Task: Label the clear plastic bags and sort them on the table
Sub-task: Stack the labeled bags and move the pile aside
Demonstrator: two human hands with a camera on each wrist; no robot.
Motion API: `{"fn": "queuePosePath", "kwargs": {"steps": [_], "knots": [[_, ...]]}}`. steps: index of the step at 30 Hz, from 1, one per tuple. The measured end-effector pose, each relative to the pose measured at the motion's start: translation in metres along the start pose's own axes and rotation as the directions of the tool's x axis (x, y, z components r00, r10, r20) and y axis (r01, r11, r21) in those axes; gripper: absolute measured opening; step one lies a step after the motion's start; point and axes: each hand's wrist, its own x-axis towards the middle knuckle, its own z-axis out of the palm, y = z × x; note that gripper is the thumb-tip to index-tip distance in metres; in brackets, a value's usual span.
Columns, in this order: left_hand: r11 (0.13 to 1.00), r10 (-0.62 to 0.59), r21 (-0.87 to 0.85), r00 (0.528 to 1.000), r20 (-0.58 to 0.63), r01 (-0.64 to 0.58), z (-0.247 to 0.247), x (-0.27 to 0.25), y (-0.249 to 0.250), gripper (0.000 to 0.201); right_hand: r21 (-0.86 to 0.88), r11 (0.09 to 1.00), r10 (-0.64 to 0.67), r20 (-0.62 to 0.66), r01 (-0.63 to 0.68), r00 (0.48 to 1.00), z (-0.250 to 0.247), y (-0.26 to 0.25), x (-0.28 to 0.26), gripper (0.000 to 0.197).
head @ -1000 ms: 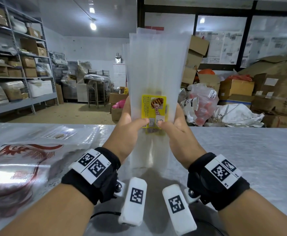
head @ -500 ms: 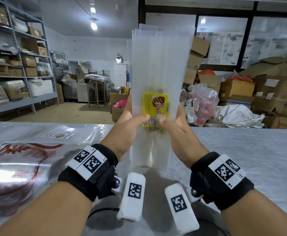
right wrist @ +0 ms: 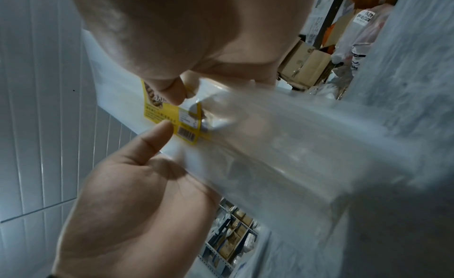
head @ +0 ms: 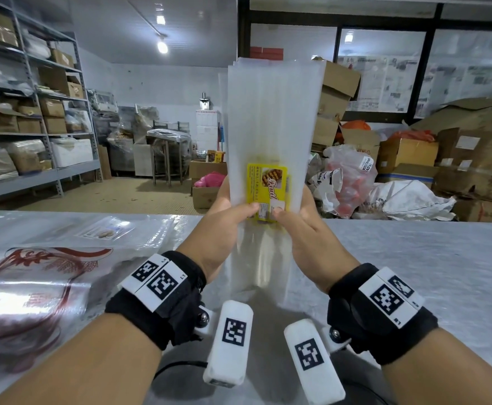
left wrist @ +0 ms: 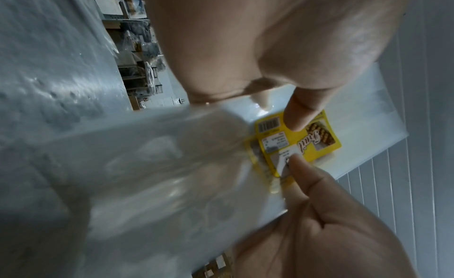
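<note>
Above the table [head: 414, 273], you hold the stack of clear plastic bags [head: 271, 118] upright, left hand [head: 218, 229] and right hand [head: 312, 232] close together, each pinching it with a thumb on the yellow label [head: 268, 190]. Since a second ago only the thumbs have crept inward. Label looks stuck down, sorting not yet begun.

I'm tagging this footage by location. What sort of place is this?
Most likely a warehouse stockroom: metal shelving holding cartons, cardboard boxes heaped along the far wall, and a packing table in front.
</note>
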Motion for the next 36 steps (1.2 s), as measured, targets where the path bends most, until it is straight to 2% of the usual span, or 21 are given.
{"fn": "queuePosePath", "kwargs": {"steps": [4,8,15,20,23,27,30,34,36], "knots": [[1.000,0.011,-0.022,1.000,-0.027,-0.012,-0.001,0.001,0.001,0.063,0.018,1.000,0.023,-0.040,-0.023,0.999,-0.003,-0.001,0.002,0.045],[1.000,-0.025,0.008,0.999,-0.048,0.025,0.000,-0.001,-0.005,0.047,0.031,0.998,0.060,-0.076,-0.058,0.995,0.001,0.007,0.003,0.055],[0.998,-0.035,0.053,0.999,0.020,0.034,0.001,-0.002,-0.007,0.044,-0.005,0.999,0.036,-0.070,-0.036,0.997,0.001,0.007,0.002,0.057],[1.000,-0.002,0.030,1.000,-0.025,0.003,0.001,0.000,-0.004,0.044,0.016,0.999,0.030,-0.062,-0.029,0.998,-0.002,0.002,0.002,0.045],[1.000,0.007,0.019,0.999,-0.054,-0.006,0.001,0.000,-0.006,0.051,0.040,0.998,0.052,-0.076,-0.049,0.996,-0.002,0.004,0.001,0.046],[0.999,-0.003,0.043,0.999,-0.033,0.004,0.003,-0.002,-0.011,0.049,0.038,0.997,0.073,-0.099,-0.069,0.992,0.002,0.007,0.002,0.058],[0.999,-0.005,0.042,1.000,-0.004,0.005,0.003,-0.002,-0.010,0.061,0.050,0.997,0.058,-0.103,-0.053,0.993,0.002,0.009,0.003,0.058],[0.999,-0.012,0.033,1.000,0.026,0.011,0.004,-0.002,-0.010,0.049,0.020,0.999,0.041,-0.098,-0.040,0.994,0.002,0.008,0.002,0.055],[0.999,-0.003,0.042,1.000,0.020,0.002,0.005,-0.002,-0.007,0.050,0.016,0.999,0.034,-0.099,-0.032,0.994,0.000,0.005,0.003,0.054]]}}
